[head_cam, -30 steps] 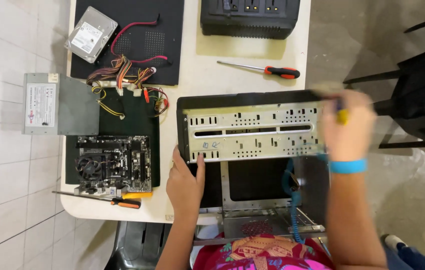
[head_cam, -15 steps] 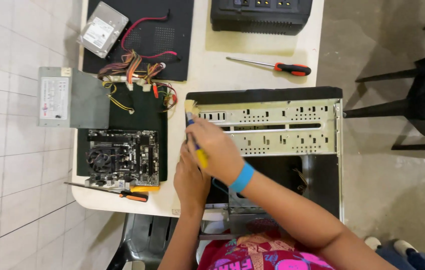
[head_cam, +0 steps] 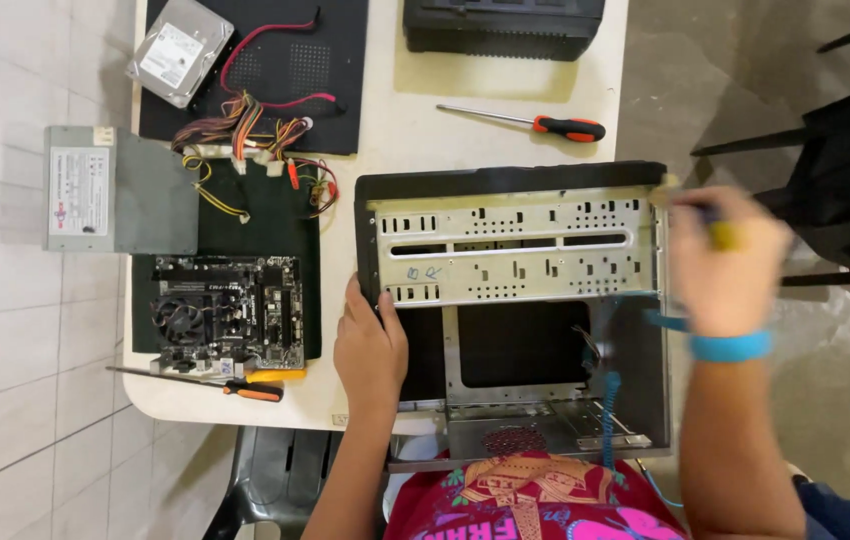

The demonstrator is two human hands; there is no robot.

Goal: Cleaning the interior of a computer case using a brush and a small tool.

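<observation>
- Since half a second back, the right hand (head_cam: 725, 265) has swung from the left end of the computer case (head_cam: 510, 310) over to its far right corner, and it's motion-blurred there.
- That hand's grip is clenched round a yellow-handled tool (head_cam: 720, 233), tip pointing at the case's top right corner. Can't make out the tip itself, too smeared.
- Blue wristband (head_cam: 730, 346) sits on that wrist.
- Left hand (head_cam: 370, 345) hasn't budged: flat on the case's left wall, fingers curled over the edge, thumb on the metal drive cage (head_cam: 515, 250). So it's grasping the case rim, steadying it.
- Case lies open on its side at the near right part of the worktop (head_cam: 395, 120), hanging a bit over the near edge towards the person's lap.
- Left of the case: a motherboard (head_cam: 220, 310) on a dark mat, with an orange-handled screwdriver (head_cam: 235, 385) just beside it at the near left corner.
- Power supply (head_cam: 115, 190) hangs over the left edge, its bundle of coloured cables (head_cam: 245, 135) spilling onto the mats.
- Hard drive (head_cam: 178, 50) near the far left corner.
- Second screwdriver (head_cam: 535, 123), red and black handle, lies just beyond the case, and a black box (head_cam: 500, 25) sits at the far edge.
</observation>
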